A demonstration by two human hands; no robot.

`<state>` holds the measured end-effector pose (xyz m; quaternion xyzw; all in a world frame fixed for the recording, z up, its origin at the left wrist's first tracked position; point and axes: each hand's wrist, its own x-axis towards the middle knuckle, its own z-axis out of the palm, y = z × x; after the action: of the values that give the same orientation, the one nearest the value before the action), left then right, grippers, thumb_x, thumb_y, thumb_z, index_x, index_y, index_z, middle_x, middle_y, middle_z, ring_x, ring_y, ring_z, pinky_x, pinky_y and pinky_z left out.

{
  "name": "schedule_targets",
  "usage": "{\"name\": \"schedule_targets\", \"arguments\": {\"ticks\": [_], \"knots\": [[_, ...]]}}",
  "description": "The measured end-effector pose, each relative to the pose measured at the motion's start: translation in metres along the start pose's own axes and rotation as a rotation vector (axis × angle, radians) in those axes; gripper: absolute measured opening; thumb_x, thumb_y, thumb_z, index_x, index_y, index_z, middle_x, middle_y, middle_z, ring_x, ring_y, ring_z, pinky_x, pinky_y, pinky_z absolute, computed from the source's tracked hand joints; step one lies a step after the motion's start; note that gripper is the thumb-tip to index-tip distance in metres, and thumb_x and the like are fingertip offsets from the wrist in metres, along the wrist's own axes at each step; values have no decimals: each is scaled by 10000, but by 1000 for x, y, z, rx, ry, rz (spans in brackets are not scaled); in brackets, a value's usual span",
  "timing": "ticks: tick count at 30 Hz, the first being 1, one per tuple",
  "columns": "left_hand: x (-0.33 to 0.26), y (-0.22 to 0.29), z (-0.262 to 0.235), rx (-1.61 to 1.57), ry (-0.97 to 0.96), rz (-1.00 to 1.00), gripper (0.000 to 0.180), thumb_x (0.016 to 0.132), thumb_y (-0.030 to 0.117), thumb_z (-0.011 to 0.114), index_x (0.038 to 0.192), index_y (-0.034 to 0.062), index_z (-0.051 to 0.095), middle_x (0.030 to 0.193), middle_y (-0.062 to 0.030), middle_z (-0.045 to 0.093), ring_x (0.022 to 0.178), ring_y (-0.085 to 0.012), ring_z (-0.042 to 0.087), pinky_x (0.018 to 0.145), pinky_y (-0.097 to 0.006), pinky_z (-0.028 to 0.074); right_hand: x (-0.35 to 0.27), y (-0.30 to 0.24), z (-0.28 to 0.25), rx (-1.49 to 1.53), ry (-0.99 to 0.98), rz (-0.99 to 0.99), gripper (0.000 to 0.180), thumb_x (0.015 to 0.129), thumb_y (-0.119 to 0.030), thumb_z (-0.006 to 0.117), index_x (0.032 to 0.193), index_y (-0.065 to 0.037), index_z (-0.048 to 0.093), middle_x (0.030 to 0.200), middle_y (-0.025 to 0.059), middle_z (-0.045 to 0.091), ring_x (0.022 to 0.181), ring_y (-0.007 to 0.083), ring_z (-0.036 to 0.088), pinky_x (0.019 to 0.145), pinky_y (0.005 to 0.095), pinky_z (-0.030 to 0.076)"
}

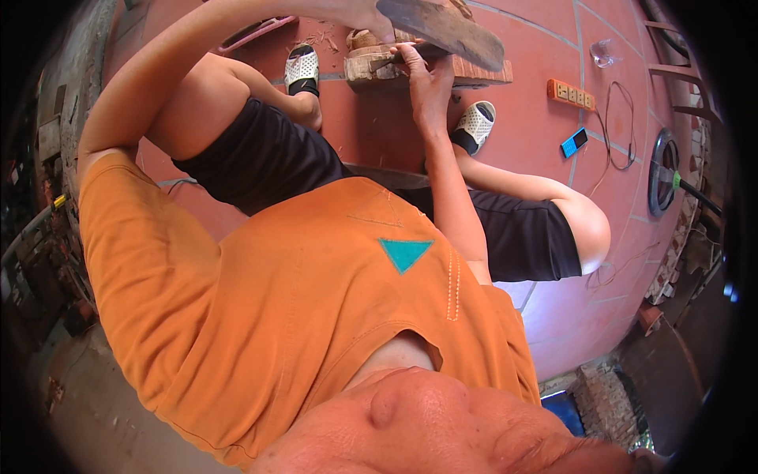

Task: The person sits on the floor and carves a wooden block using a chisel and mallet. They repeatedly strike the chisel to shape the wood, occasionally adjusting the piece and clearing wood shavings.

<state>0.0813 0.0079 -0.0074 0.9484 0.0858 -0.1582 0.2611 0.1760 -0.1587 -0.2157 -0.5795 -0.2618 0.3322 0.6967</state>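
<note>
My left hand (367, 16) is closed at the narrow end of a broad, dark-grey knife (450, 33), partly hidden by it and cut by the upper edge. The blade slants down to the right over a rough wooden block (375, 69). Just below the blade, my right hand (432, 85) is closed, pinching a thin dark piece (426, 52) above the block. What that piece is made of cannot be made out. Brown wooden pieces (362, 39) lie at the block's far side.
Red tiles (545, 31) cover the floor. To the right lie an orange power strip (570, 95) with its cord, a blue phone (575, 142) and a clear glass (604, 54). Wood shavings (320, 39) are scattered left of the block. White sandals (302, 67) flank it.
</note>
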Motion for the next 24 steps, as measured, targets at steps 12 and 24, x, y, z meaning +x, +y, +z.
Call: {"name": "schedule_targets", "arguments": {"ticks": [12,24], "knots": [[-16,-28,-15,4,254,-22,763,820,246,747,1517,105,471,1280,-224,669,1150,-365,660,990,-443,513,10,-22,-16,145,-93,192,159,988,-77,659,1125,-53,581,1002,97,718,917,206,740,736,331,622],[-18,-36,-11,-64,245,-81,769,819,248,763,1522,140,470,1229,-214,697,1090,-351,691,960,-433,540,0,-12,3,174,-66,124,202,972,-70,700,1132,-38,580,996,56,682,915,162,706,785,307,596]]}}
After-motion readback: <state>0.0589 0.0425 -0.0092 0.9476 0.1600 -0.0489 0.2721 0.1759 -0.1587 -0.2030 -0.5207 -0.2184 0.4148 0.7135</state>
